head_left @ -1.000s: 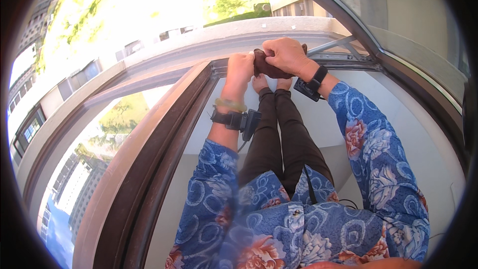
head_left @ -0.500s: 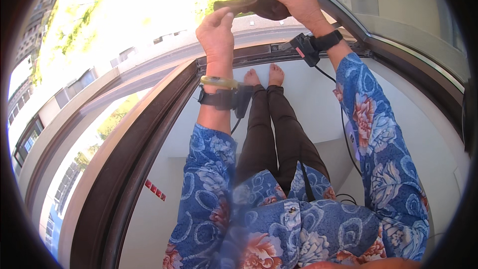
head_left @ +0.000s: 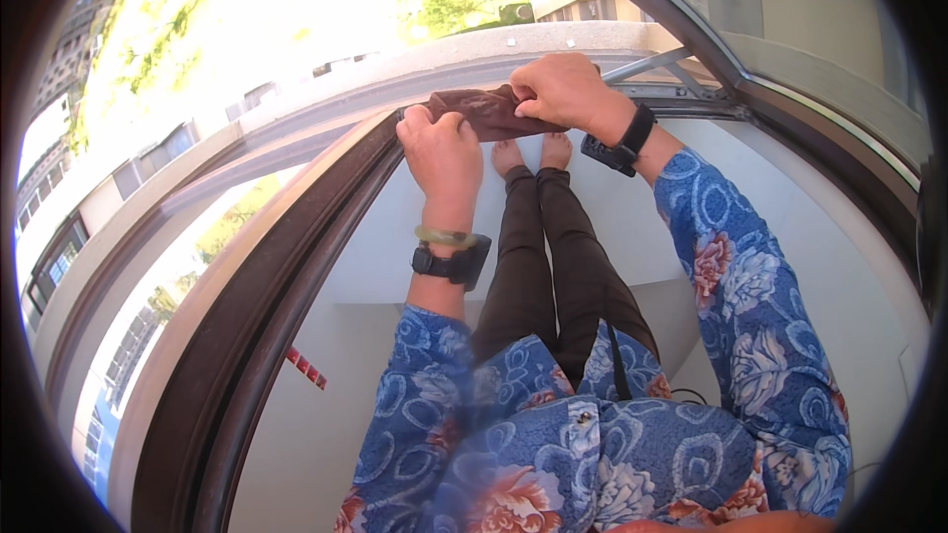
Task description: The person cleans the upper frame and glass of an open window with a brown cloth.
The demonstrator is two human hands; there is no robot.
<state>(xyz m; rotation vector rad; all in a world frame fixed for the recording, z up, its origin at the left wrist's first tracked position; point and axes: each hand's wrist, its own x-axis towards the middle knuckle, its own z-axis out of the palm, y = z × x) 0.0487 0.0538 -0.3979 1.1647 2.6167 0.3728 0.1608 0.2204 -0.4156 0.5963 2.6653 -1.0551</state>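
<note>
A dark brown cloth (head_left: 484,113) stretches between my two hands at the bottom of the open window. My left hand (head_left: 439,153) is closed on its left end, beside the corner of the dark brown window frame (head_left: 296,212). With fingers curled, my right hand (head_left: 565,94) grips the cloth's right end. Below the cloth, the tips of my bare feet (head_left: 555,150) show on the white sill. Each wrist wears a black strap with a small device, and a bangle (head_left: 444,236) circles the left one.
A metal window stay (head_left: 647,64) runs from the frame to the open sash (head_left: 681,10) at the right. Past the frame lies a stone ledge (head_left: 464,49), with bright open air, trees and buildings beyond. A red strip (head_left: 306,368) sits at the lower left.
Both hands have come down and nearer with the cloth, from up against the bright outside to the window's bottom frame. The cloth now looks spread wider and flatter.
</note>
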